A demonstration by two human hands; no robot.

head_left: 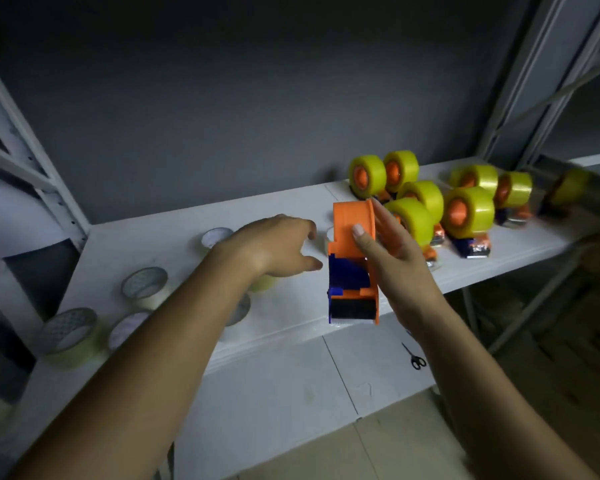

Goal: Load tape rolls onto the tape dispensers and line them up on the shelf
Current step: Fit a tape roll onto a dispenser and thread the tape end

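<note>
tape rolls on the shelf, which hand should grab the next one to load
Left. The left hand is empty and already reaches over the loose tape rolls at the shelf's left end. The right hand is busy holding the empty orange dispenser, so it probably should just steady it.

No readable text, labels or numbers anywhere — tape roll cores show only blurred, illegible print

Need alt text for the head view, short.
The right hand holds an empty orange dispenser above a white shelf while the open left hand reaches toward loose tape rolls; loaded dispensers stand grouped at right.
</note>
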